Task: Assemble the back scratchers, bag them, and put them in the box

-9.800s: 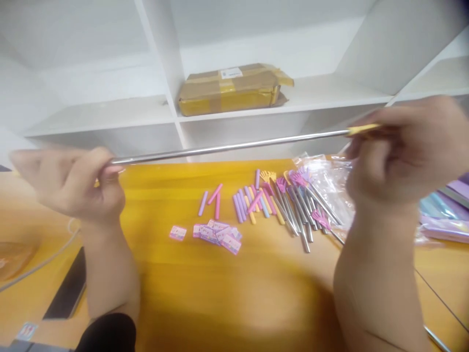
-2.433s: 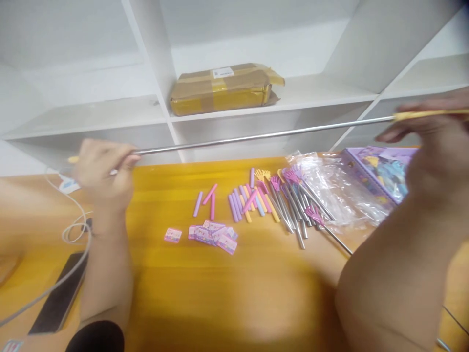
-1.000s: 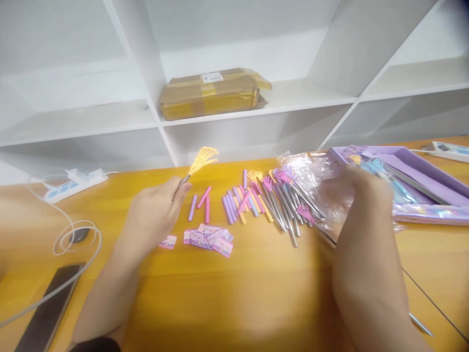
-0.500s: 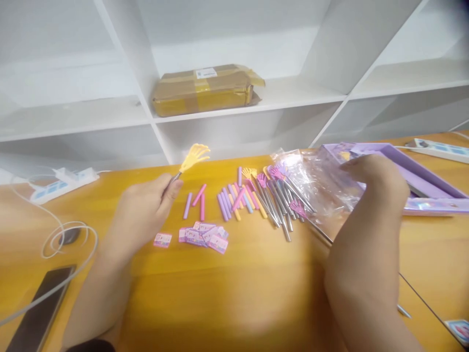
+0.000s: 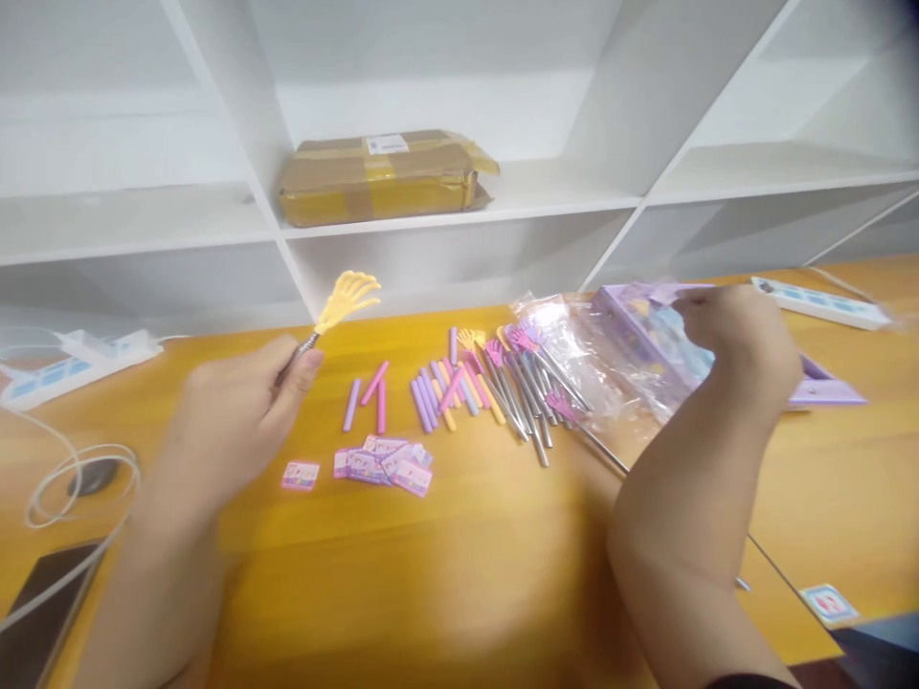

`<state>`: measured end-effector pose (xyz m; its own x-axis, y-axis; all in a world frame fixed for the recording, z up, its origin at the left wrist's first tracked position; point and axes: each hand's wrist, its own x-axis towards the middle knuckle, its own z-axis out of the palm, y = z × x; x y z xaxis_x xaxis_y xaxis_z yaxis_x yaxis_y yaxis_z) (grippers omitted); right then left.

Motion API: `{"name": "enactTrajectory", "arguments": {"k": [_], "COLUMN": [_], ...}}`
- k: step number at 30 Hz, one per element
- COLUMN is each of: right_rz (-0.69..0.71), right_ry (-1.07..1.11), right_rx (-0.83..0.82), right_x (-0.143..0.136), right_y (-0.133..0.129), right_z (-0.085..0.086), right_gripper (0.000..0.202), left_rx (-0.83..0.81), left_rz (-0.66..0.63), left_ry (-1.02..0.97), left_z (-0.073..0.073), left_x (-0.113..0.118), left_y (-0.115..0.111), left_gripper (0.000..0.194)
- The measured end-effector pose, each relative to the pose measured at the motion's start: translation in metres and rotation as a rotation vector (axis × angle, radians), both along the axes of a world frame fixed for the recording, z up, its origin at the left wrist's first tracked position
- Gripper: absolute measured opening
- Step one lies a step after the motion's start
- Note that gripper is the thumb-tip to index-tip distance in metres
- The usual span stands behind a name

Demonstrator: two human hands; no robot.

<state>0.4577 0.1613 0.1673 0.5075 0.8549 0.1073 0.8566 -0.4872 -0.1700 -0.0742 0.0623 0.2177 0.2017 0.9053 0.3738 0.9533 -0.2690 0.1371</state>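
My left hand (image 5: 234, 411) is closed around the metal handle of a back scratcher, whose yellow hand-shaped head (image 5: 348, 299) points up and away. My right hand (image 5: 750, 335) reaches over an open purple box (image 5: 829, 390). Its fingers are pinched near purple and pale-blue contents, but what they grip is too blurred to name. Several more metal back scratchers (image 5: 531, 407) with pink, purple and yellow heads lie in a pile at mid-table. Left of them are several coloured tubes (image 5: 423, 402) in purple, pink, yellow and blue. Small printed cards (image 5: 388, 464) overlap in front of the tubes.
Crumpled clear plastic (image 5: 574, 354) lies against the box's left side. Power strips (image 5: 818, 304) sit at both ends of the table. White cable, a dark mouse (image 5: 93, 476) and a phone-like slab (image 5: 50, 603) are at left. A taped carton (image 5: 380, 177) rests on the shelf behind.
The view has swung slightly right, so the table things sit further left. My right hand has shifted rightward over the box, showing more of its contents. My left hand keeps holding the back scratcher.
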Motion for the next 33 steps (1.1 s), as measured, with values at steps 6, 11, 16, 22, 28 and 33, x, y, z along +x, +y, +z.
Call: {"name": "enactTrajectory", "arguments": {"k": [6, 11, 16, 22, 28, 33], "right_rz": [-0.117, -0.010, 0.316, 0.755, 1.107, 1.039], "right_ry": [0.102, 0.337, 0.829, 1.218, 1.265, 1.314], "right_rx": [0.048, 0.629, 1.106, 0.835, 0.455, 0.653], "right_x": [-0.028, -0.059, -0.085, -0.161, -0.233, -0.251], "right_y": [-0.028, -0.058, -0.048, -0.041, -0.046, -0.036], "right_z": [0.035, 0.059, 0.062, 0.060, 0.039, 0.022], "right_gripper": [0.029, 0.023, 0.024, 0.018, 0.032, 0.032], "left_rx": [-0.007, -0.034, -0.090, -0.413, -0.767, -0.637], "left_rz": [-0.030, 0.001, -0.077, -0.405, -0.541, -0.398], "left_ry": [0.029, -0.043, -0.260, -0.525, -0.857, -1.131], "left_z": [-0.001, -0.006, -0.019, -0.036, -0.057, -0.067], "left_x": [-0.001, 0.006, 0.027, 0.046, 0.067, 0.074], "left_y": [0.002, 0.005, 0.006, 0.011, 0.009, 0.010], "left_gripper": [0.047, 0.038, 0.057, 0.057, 0.041, 0.039]}}
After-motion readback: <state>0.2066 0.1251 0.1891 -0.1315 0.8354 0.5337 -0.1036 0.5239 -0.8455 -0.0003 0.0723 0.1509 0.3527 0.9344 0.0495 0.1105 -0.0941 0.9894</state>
